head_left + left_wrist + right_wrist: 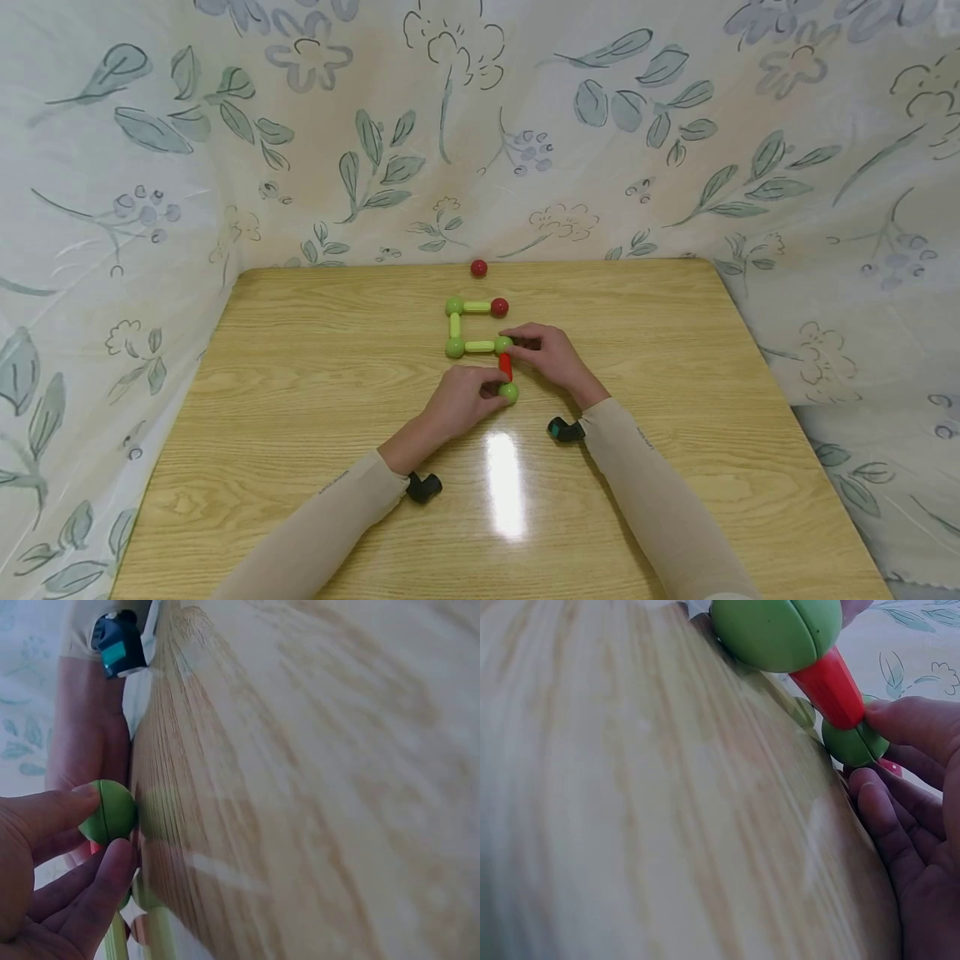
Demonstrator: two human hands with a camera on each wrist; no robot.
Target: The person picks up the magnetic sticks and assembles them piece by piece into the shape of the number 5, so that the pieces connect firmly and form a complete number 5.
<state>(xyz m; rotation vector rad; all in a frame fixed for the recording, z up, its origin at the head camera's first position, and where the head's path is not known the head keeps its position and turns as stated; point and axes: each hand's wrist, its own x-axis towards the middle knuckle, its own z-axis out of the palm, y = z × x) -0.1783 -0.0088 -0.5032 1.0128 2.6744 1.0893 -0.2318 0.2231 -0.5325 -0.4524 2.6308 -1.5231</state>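
Observation:
A red rod (506, 367) joins two green balls on the wooden table. My left hand (459, 406) pinches the nearer green ball (112, 812) between thumb and fingers. At the far end of the rod, my right hand (553, 357) pinches the other green ball (853, 744), its thumb close to the red rod (831, 688). From that ball a yellow rod (480, 347) runs left to a green corner ball (454, 347). Another yellow rod (454, 326) leads away to a green ball (454, 307), and a third yellow rod (477, 307) ends at a red ball (499, 307).
A loose red ball (479, 268) sits near the table's back edge. The wooden table (315, 375) meets a flower-patterned cloth (480, 167) behind it. Black wrist-worn devices (424, 487) hang under both sleeves, close to the tabletop.

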